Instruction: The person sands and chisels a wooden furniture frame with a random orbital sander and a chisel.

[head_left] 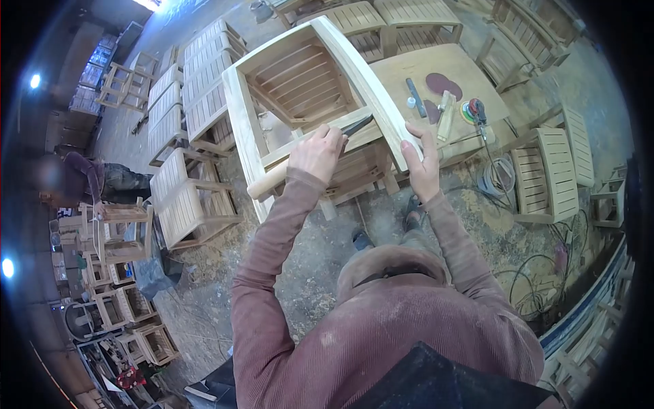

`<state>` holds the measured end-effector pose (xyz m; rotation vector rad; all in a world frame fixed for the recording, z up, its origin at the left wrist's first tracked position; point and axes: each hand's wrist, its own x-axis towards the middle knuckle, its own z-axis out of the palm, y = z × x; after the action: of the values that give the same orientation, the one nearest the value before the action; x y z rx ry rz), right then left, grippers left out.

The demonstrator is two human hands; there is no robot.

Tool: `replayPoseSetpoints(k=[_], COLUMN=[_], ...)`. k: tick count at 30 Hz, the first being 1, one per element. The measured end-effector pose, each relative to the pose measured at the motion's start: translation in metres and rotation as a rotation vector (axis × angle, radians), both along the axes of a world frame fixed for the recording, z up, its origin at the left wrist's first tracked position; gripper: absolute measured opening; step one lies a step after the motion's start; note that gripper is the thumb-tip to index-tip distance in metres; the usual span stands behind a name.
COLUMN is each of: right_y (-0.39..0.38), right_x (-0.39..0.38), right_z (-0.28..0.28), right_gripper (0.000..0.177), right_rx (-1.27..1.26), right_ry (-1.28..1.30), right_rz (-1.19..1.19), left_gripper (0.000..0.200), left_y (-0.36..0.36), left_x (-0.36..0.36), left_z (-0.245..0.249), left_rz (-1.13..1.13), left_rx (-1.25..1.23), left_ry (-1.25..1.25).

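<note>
A pale wooden chair (pixel 243 112) with a slatted part stands tilted in front of me, its frame toward my body. My left hand (pixel 316 155) is closed in a fist around a dark knife-like tool (pixel 358 127), its handle hidden by the fingers. The pointed blade lies along the cross rail, close to the right side piece. With the thumb on the near face and the fingers around the outer edge, my right hand (pixel 424 165) grips the lower end of that curved side piece (pixel 390 129).
Right of the chair, a wooden table (pixel 402 66) carries dark red sanding discs (pixel 439 83), a wood strip (pixel 446 117) and a sander (pixel 471 110). Slatted chairs (pixel 178 198) line the left. Cables (pixel 535 296) lie on the right floor. Another person (pixel 95 177) works far left.
</note>
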<state>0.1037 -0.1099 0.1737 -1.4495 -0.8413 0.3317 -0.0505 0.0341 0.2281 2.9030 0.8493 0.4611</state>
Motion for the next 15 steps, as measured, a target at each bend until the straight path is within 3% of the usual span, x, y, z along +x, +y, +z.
replayPoseSetpoints(k=[15], right_y=[0.0], right_x=[0.002], right_z=[-0.003], right_gripper=[0.032], right_rx=[-0.03], right_ry=[0.022], right_rz=[0.017], left_gripper=[0.021], left_y=[-0.008], left_x=[-0.003], left_z=[0.002], left_rz=[0.045], left_rx=[-0.04], left_ry=[0.002])
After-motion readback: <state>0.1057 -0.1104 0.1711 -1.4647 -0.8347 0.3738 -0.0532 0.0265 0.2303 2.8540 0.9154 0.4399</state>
